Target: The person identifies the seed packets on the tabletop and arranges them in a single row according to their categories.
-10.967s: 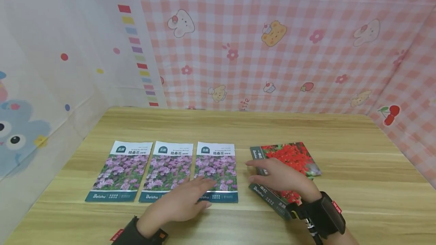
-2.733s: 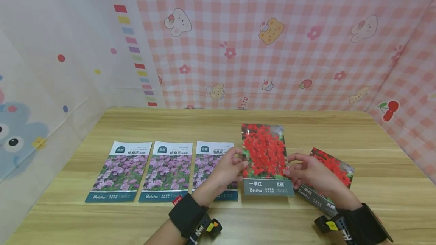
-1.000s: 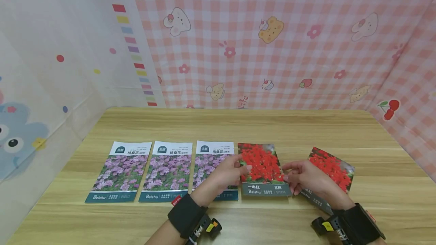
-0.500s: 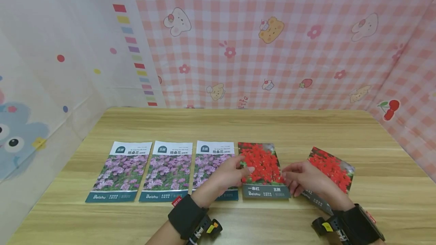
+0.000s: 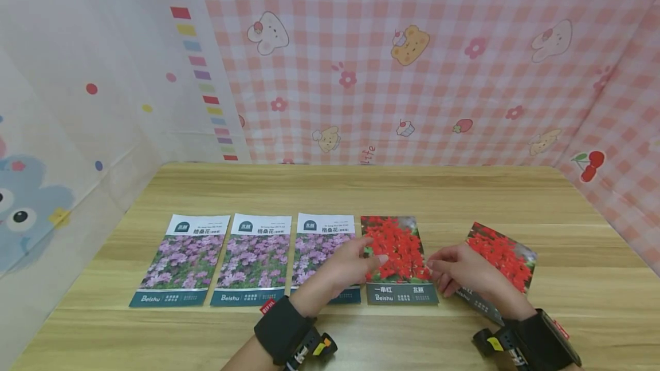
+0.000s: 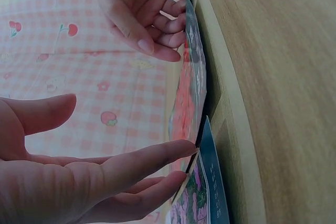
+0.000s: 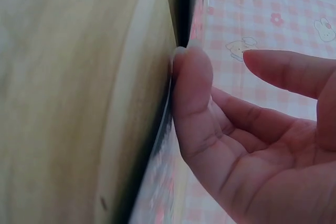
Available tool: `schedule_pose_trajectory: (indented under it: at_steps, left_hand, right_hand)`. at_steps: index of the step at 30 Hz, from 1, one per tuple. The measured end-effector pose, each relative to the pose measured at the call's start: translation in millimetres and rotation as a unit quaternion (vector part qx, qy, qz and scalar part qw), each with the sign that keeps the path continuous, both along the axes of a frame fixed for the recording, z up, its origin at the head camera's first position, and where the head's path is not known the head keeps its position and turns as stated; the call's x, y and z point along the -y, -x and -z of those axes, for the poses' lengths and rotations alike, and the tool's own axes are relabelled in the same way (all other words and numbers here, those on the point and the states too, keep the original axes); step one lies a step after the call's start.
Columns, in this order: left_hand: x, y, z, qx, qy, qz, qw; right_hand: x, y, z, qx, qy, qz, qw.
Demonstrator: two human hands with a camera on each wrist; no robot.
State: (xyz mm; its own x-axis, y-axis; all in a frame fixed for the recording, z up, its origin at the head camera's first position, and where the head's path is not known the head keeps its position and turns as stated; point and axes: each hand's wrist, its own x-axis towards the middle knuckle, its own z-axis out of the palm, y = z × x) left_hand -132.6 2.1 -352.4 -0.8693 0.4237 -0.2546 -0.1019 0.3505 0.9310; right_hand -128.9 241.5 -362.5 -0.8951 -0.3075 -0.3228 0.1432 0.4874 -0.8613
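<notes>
A seed packet with red flowers lies on the table, upright to my view, at the right end of a row. My left hand has its fingertips at the packet's left edge, with the fingers fairly straight and the thumb lifted away, as the left wrist view shows. At its right edge is my right hand, fingers loosely bent and fingertips at the edge, thumb apart. Partly under that hand, a second red-flower packet lies slanted.
Left of the red packet lie three purple-flower seed packets side by side; my left hand and wrist partly cover the nearest one. The wooden table meets a pink checked cloth behind and a white printed cloth on the left.
The red packet, earlier held up between both hands, has come down flat and been turned straight beside the purple row. During the last half second it shifted slightly toward me; both hands barely moved.
</notes>
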Motion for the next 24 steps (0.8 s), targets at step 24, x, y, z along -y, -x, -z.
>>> schedule_pose_trajectory:
  at_steps: [24]
  left_hand:
    - [-1.7, -0.2, -0.2, -0.007, 0.01, 0.0, 0.9999]
  right_hand:
    - [3.3, -1.6, -3.2, -0.012, -0.006, 0.013, 0.9998]
